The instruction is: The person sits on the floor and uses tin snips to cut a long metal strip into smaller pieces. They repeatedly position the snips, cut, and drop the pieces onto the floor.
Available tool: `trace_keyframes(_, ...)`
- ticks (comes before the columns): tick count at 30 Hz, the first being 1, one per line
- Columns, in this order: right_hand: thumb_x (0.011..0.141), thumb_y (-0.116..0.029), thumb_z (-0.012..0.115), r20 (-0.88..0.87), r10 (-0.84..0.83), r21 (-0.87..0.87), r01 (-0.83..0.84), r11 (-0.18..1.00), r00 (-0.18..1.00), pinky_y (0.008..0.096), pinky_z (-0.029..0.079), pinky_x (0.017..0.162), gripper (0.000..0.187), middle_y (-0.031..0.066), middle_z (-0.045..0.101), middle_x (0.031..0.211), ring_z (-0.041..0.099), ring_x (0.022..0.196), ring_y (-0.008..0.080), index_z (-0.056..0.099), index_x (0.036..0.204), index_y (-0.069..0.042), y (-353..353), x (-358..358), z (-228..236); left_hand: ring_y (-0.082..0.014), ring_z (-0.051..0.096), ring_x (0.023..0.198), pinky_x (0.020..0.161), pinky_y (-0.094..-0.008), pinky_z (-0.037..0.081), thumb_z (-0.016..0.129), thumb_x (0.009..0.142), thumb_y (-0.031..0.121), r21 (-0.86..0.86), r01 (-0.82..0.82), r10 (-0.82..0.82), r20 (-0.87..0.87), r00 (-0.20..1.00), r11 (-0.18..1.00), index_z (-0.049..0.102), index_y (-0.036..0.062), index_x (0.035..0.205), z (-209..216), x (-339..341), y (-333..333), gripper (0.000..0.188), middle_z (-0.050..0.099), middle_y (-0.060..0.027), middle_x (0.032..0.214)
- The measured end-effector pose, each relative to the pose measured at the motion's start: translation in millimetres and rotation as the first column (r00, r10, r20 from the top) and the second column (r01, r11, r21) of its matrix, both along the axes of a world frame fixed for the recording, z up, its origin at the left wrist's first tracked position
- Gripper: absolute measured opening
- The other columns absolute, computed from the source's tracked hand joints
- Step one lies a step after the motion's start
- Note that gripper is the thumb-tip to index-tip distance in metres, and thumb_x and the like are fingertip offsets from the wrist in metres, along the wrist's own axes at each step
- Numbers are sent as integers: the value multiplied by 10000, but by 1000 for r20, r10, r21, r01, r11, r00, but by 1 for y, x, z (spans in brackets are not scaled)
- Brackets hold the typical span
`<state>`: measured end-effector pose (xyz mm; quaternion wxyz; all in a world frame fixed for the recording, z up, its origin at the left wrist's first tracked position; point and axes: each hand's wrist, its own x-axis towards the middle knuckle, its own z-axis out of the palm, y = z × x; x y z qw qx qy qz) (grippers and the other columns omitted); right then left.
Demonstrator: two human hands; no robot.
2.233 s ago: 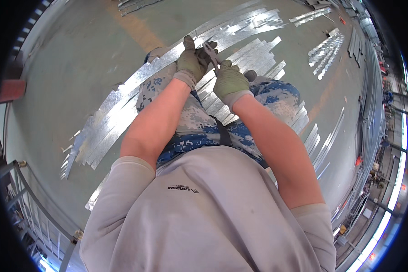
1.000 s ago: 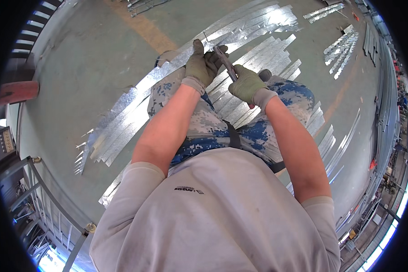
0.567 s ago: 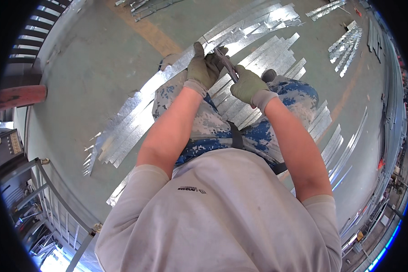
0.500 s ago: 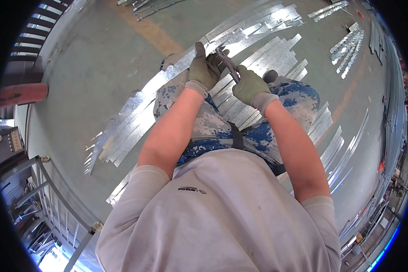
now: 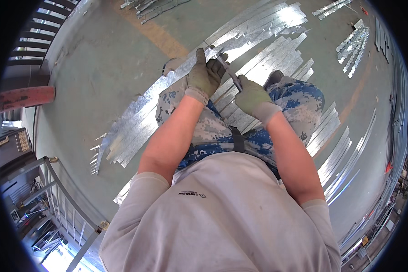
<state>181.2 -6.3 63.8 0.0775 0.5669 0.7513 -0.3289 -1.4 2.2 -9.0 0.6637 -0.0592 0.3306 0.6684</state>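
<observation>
A layer of long, shiny sheet-metal strips (image 5: 276,56) lies across the floor in front of me and between my legs. One bright strip (image 5: 167,80) passes by my left knee. My gloved left hand (image 5: 204,75) is over these strips, thumb and fingers spread, beside the head of a dark hand tool. My gloved right hand (image 5: 254,96) is closed round the lower end of that long-handled dark tool (image 5: 230,73), which resembles pliers or snips. The tool's tip points up and left toward my left fingers. Its jaws are too small to make out.
More strips (image 5: 352,47) lie in a bundle at the far right, with thin metal lengths (image 5: 156,9) at the far left. A red cylinder (image 5: 27,99) and a metal railing (image 5: 68,195) stand at the left. Long metal stock (image 5: 399,95) lines the right wall.
My right hand has drawn slightly down and right with the tool, away from my left hand. My left fingers have spread more. The whole view has shifted a little.
</observation>
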Motion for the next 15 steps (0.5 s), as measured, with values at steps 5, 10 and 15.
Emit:
trace_keyframes(5,939,-254,809,-373,-264,-496,49,867,890,336,556,587,449,104,763,943,668,701,160,710,1297,-2,5,5,33,-367,720,1224,1072,-524,591,525,1159,560,-15,-36,37,30,999,999,639,73,1449,4,0,1,578,730,-236,1297)
trace_keyframes(10,962,-291,854,-375,-414,-664,72,744,830,311,571,675,489,109,767,956,713,788,162,704,1281,47,14,7,13,-363,724,1211,1089,-536,589,520,1160,551,14,-4,3,33,999,1000,644,64,1453,4,-2,2,582,737,-230,1292)
trace_keyframes(15,978,-306,848,-411,-411,-687,20,727,813,308,573,736,437,91,750,963,712,840,148,722,1269,-6,17,9,12,-368,724,1192,1080,-527,591,513,1153,591,53,28,-27,-20,999,998,548,114,1525,-1,-5,-1,606,731,-234,1318)
